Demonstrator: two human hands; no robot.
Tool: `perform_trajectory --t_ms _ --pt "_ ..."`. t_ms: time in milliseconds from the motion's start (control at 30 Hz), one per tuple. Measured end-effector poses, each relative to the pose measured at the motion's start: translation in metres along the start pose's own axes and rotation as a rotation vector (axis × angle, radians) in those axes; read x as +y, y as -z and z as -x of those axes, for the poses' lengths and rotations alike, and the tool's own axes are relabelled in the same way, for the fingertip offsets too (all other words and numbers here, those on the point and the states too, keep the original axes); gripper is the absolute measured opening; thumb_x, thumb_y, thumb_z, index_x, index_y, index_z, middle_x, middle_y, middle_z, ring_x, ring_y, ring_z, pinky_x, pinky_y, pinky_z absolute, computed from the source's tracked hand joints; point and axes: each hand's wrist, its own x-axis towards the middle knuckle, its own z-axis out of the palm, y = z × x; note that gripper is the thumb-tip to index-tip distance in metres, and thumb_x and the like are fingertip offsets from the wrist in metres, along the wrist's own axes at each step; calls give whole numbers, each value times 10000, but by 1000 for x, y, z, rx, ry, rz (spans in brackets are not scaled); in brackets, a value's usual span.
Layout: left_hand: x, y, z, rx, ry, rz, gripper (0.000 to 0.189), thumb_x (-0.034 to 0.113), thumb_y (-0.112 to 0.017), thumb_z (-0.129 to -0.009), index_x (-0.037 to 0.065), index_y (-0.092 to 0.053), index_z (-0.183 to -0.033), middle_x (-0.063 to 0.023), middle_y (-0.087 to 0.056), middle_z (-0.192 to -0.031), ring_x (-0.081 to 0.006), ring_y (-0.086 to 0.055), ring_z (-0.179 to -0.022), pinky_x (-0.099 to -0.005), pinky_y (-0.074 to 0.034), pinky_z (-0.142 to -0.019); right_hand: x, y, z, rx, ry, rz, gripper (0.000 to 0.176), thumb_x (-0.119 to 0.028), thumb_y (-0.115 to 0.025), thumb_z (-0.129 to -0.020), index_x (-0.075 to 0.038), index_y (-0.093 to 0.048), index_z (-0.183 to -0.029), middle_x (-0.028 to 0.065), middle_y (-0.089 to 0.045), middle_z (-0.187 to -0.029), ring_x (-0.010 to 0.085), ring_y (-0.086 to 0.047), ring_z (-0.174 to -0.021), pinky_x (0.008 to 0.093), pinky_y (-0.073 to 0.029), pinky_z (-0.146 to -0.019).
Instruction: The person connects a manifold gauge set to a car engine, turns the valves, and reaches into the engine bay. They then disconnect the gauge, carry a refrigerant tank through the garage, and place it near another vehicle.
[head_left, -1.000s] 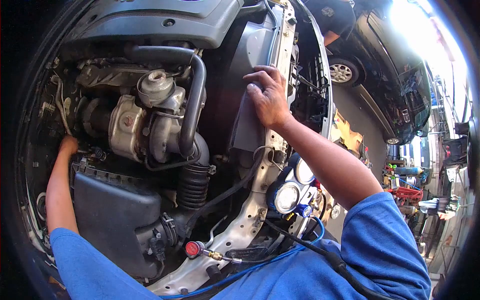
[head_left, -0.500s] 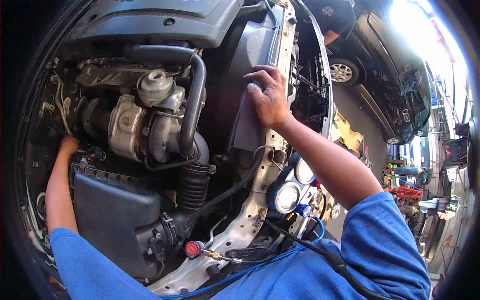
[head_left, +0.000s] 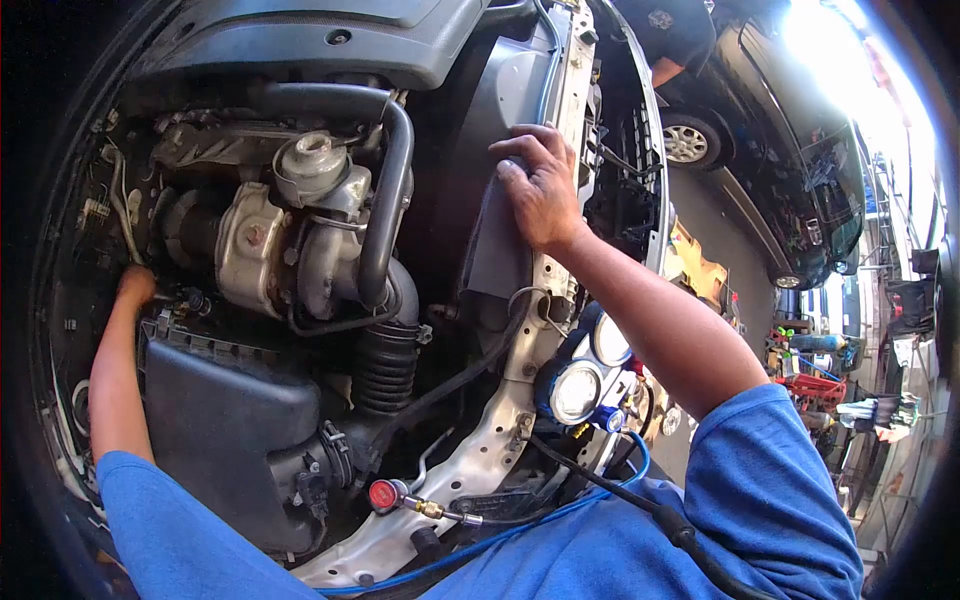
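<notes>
Reaching deep into the engine bay on the left, my left hand is beside a thin metal pipe and the dirty turbo side of the engine. Its fingers are hidden, so what it touches does not show. My right hand rests on the black plastic fan shroud near the pale metal front crossmember. The thumb and fingers are apart and slightly bent, with nothing held in them. Between my arms sit the turbocharger, a black curved pipe and the black air filter box.
A gauge manifold hangs at the front of the car, its blue hose crossing my body. A red-capped coupler lies on the crossmember. Another person stands at the top, near a dark car. Tools crowd the right side.
Both hands keep nearly the same places. The view has shifted very slightly, and my left hand and forearm sit a touch differently.
</notes>
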Motion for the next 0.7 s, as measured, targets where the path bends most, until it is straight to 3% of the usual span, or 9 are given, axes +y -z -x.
perform_trajectory --t_ms 267,433,500,567,633,700 --pt "13 9 5 37 54 15 292 169 -549 -918 19 -755 -1061 -195 -713 -1152 -366 -698 -1053 -452 -552 -927 1 0 1 -10 0 7 303 -256 -567 -911 -124 -676 -1161 141 -503 -1350 368 -323 -1389 475 -215 -1190" --pt "1 5 -11 -131 -50 -95 296 177 -560 -911 23 -753 -1073 -193 -710 -1162 -373 -697 -1048 -462 -551 -926 -1 0 1 6 -5 8 299 -258 -573 -908 -126 -679 -1155 139 -508 -1346 376 -330 -1387 475 -226 -1186" --pt "-5 -14 -27 -171 33 -71 294 181 -565 -902 26 -757 -1063 -192 -714 -1150 -371 -701 -1037 -464 -554 -917 -2 0 2 8 -3 6 297 -258 -573 -907 -129 -680 -1152 140 -510 -1344 379 -335 -1384 475 -232 -1184" --pt "5 13 6 14 -82 -83 287 175 -569 -895 25 -759 -1050 -194 -719 -1128 -363 -708 -1023 -461 -558 -907 -1 0 1 3 -2 -3 296 -258 -572 -906 -133 -681 -1151 141 -511 -1345 383 -339 -1382 475 -237 -1182" --pt "6 16 9 37 -91 -71 283 171 -568 -891 27 -762 -1040 -197 -720 -1122 -358 -710 -1019 -462 -560 -902 -1 -1 2 7 -10 -4 295 -260 -569 -908 -136 -682 -1150 141 -509 -1347 382 -335 -1385 476 -238 -1181" --pt "-7 -25 -31 -103 14 -28 284 169 -561 -891 32 -765 -1033 -204 -715 -1131 -357 -708 -1024 -465 -559 -901 0 -1 1 2 -2 0 294 -262 -567 -909 -138 -681 -1150 141 -507 -1348 383 -332 -1388 477 -238 -1181"
